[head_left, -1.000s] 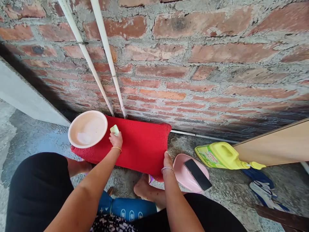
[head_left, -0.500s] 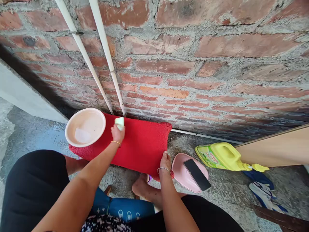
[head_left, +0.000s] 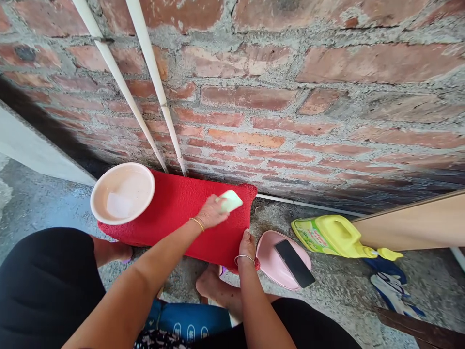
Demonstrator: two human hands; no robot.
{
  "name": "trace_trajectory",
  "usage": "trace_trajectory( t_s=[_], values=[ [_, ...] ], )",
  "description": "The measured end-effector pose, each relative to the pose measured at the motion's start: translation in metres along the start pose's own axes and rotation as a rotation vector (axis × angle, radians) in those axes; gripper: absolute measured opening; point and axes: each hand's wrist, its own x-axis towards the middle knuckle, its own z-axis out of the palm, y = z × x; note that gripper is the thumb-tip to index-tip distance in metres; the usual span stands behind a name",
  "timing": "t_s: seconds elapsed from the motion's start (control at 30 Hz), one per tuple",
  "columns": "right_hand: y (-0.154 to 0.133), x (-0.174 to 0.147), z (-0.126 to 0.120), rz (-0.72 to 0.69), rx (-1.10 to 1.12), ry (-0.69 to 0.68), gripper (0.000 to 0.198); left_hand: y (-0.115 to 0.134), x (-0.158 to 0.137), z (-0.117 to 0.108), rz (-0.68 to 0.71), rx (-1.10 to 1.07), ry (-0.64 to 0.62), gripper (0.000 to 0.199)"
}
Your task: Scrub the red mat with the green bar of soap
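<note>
My left hand (head_left: 210, 212), with a gold bangle on its wrist, is closed around a pale green block (head_left: 231, 201). I cannot tell whether it is a sponge or a brush. The block lies against the right part of a red mat (head_left: 174, 203) spread over a low surface. My right hand (head_left: 247, 244), wearing a silver bangle, grips the mat's near right edge, thumb on top and fingers hidden. A pale pink basin (head_left: 141, 186) stands on the mat's left end, with a whitish rectangular patch inside.
Right of the mat, a black phone (head_left: 295, 263) rests on a pink plastic stool (head_left: 267, 252). Beyond it lies a yellow detergent jug (head_left: 336, 235), with blue-and-white sandals (head_left: 394, 293) near it. A brick wall (head_left: 250, 99) with white pipes (head_left: 150, 68) rises behind.
My left hand has swept the pale green block rightward across the mat, from beside the basin towards the right end. My right hand keeps its grip on the edge. The view has shifted slightly.
</note>
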Motion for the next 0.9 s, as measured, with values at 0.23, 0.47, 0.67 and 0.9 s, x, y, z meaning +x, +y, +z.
trace_trajectory(
  t_s=[0.23, 0.47, 0.67, 0.9],
  values=[
    [-0.011, -0.006, -0.003, 0.138, -0.054, -0.009, 0.074, -0.056, 0.029, -0.066, -0.991, -0.125, 0.51, 0.049],
    [-0.011, -0.006, -0.003, 0.058, -0.057, -0.007, 0.076, 0.023, 0.025, 0.025, -0.158, -0.083, -0.047, 0.043],
    [-0.012, -0.008, -0.003, 0.121, -0.047, -0.013, 0.074, 0.009, 0.03, 0.012, -0.206, -0.016, 0.137, 0.046],
    [-0.01, -0.007, -0.003, 0.097, -0.05, 0.003, 0.073, -0.001, 0.055, -0.006, -0.724, 0.015, 0.365, 0.047]
  ],
)
